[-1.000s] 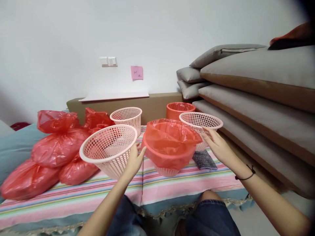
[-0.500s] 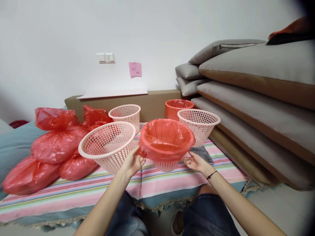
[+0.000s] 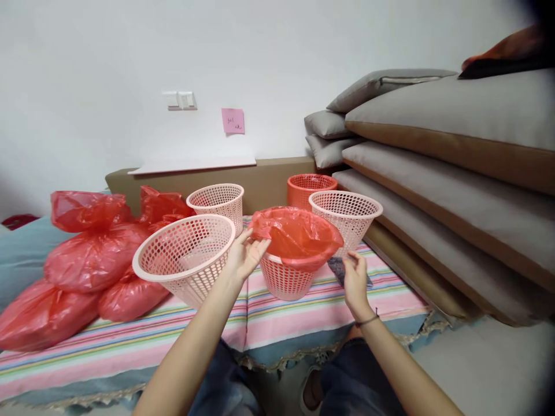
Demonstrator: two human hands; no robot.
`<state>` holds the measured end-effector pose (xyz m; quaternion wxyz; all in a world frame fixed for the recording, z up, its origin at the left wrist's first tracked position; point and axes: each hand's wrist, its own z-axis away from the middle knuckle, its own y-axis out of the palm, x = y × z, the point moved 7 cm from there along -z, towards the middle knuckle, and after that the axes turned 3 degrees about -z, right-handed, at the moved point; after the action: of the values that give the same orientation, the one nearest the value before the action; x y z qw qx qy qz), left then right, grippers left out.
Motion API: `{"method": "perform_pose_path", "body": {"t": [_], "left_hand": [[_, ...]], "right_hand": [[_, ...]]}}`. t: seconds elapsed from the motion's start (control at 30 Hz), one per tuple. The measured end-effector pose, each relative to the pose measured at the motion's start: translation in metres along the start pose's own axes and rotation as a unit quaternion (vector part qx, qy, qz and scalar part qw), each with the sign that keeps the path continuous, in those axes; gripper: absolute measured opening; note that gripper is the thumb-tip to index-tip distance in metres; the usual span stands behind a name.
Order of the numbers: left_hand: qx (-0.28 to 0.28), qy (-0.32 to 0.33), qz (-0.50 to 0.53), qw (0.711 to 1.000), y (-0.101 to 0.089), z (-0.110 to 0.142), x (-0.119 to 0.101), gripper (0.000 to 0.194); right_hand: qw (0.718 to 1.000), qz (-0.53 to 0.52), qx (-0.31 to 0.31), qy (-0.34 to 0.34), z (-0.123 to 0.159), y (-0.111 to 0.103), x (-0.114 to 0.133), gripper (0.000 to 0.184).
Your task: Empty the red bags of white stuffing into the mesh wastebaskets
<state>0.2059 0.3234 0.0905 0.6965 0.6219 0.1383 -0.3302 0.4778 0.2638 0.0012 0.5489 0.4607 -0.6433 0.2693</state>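
In the middle stands a pink perforated basket [image 3: 288, 281] lined with a red plastic bag [image 3: 299, 234], whose edge folds over part of the rim. My left hand [image 3: 248, 255] pinches the bag's edge between thumb and fingers at the rim's left side. To the right of the basket is my right hand [image 3: 355, 280], fingers loosely bent and a little apart, with nothing visible in them. Behind that hand lies a dark grey cloth-like piece [image 3: 338, 270], partly covered. The pink basket's front wall shows below the bag.
Pink baskets stand at left [image 3: 184, 254], back left [image 3: 217, 196] and right [image 3: 347, 216]. A red basket [image 3: 311, 184] is behind. Several filled red bags [image 3: 95, 254] are piled left. Stacked grey cushions [image 3: 433, 167] border the right. A striped cloth [image 3: 286, 318] covers the surface.
The bag's front overhang has been pulled up, baring more of the basket's front. My left hand rose with the bag's edge; my right hand moved up and right, off the bag.
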Motion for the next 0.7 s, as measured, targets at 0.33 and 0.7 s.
{"method": "perform_pose_path", "body": {"t": [0.33, 0.7], "left_hand": [[0.074, 0.084, -0.112, 0.987, 0.033, -0.005, 0.030, 0.030], [0.046, 0.287, -0.824, 0.487, -0.005, 0.017, 0.040, 0.023]], "right_hand": [[0.904, 0.301, 0.066, -0.297, 0.035, 0.084, 0.065, 0.022], [0.900, 0.296, 0.193, -0.257, 0.017, 0.040, 0.094, 0.020]]}}
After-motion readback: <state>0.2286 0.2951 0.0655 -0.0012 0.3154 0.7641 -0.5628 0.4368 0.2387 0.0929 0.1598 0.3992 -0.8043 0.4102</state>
